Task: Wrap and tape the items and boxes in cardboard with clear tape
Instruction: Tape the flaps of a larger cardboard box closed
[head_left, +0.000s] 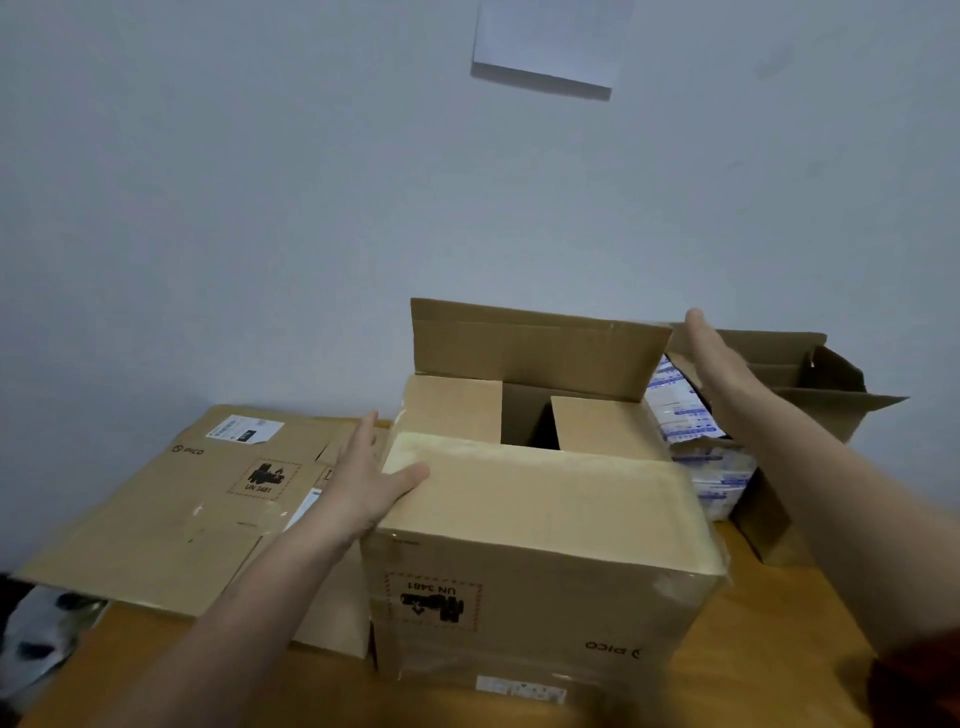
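Cardboard box (535, 545), inside too dark to read; left hand (363, 480) flat against its side; right hand (719, 361), fingers straight and together, contact with raised flap (540, 353) unclear.

Both arms were bare and reached forward from the lower corners of the head view, well apart. The left forearm (244, 613) rose from the lower left toward the middle. The left hand (363, 478) was flat, its fingers straight and together, pointing away from the person. Its thumb spread out to the right and lay on the near top edge of the box (540, 545). The right forearm (826, 514) ran up from the lower right. The right hand (714, 358) was raised higher and farther out, seen edge-on, with straight fingers close together and held nothing.
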